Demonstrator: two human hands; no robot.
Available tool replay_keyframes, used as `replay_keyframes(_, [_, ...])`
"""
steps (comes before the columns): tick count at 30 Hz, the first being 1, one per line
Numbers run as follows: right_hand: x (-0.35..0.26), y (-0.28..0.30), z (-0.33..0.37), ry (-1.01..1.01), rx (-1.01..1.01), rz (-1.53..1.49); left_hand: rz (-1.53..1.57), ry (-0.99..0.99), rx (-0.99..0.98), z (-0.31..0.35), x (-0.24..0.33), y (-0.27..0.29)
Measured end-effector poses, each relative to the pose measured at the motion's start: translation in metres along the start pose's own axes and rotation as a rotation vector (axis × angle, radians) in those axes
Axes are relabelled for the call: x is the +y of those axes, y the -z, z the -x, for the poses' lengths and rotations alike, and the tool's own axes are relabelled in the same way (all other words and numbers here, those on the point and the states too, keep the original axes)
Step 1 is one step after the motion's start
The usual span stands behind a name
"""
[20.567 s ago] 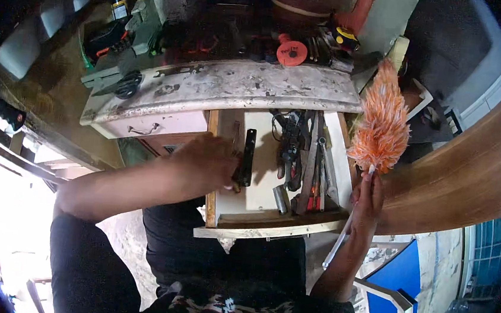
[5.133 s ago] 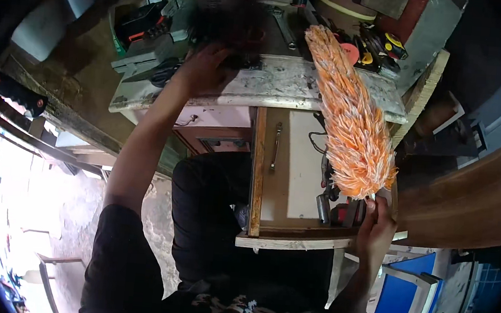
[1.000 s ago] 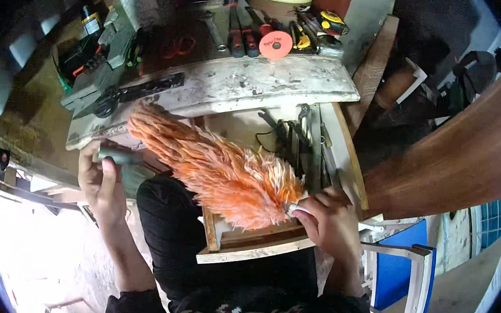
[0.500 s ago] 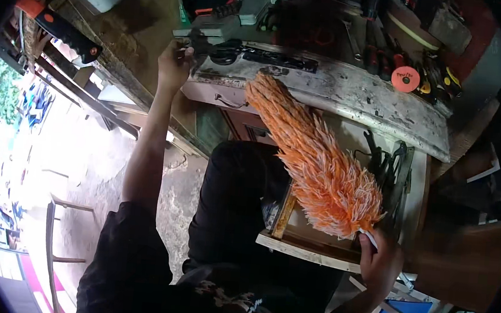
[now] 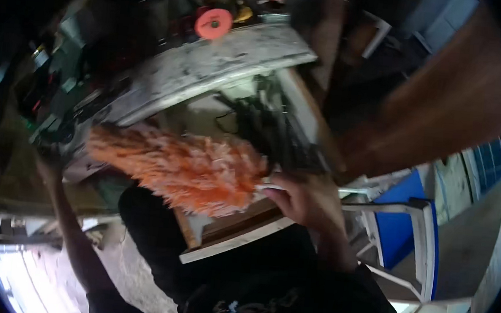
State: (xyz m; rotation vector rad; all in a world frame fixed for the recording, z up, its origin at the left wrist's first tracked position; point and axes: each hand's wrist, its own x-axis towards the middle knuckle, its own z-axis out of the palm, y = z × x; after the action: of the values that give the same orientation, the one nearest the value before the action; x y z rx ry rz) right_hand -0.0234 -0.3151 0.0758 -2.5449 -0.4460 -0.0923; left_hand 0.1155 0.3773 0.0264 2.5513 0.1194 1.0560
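Observation:
My right hand (image 5: pixel 303 200) is closed round the light handle of a fluffy orange duster (image 5: pixel 184 165). The duster lies slanted above an open wooden drawer (image 5: pixel 237 239), its tip pointing left toward the worn whitish bench edge (image 5: pixel 210 69). Dark tools (image 5: pixel 266 116), blurred, lie in the back of the drawer. On the left my left hand (image 5: pixel 50 163) is at the bench's edge; its fingers are dark and smeared, so what they do is hidden.
A pink-red disc (image 5: pixel 213 23) lies on the bench among tools. To the right are a brown wooden panel (image 5: pixel 445 108) and a white-framed chair with a blue panel (image 5: pixel 403 214). My dark-clothed knee (image 5: pixel 149 219) is beside the drawer.
The view has swung to the right, so the bench and drawer sit further left. The duster, still in my right hand, lies flatter across the view. More of the right side shows.

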Motion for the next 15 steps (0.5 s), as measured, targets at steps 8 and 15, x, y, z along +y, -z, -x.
replay_keyframes(8, [0.001, 0.006, 0.016, -0.022, -0.016, 0.14, 0.135, 0.163, 0.409, 0.061, 0.174, -0.004])
replay_keyframes(15, [0.015, 0.011, 0.021, 0.093, 0.14, 0.192, 0.651, 0.353, 0.173, 0.209, 0.274, -0.032])
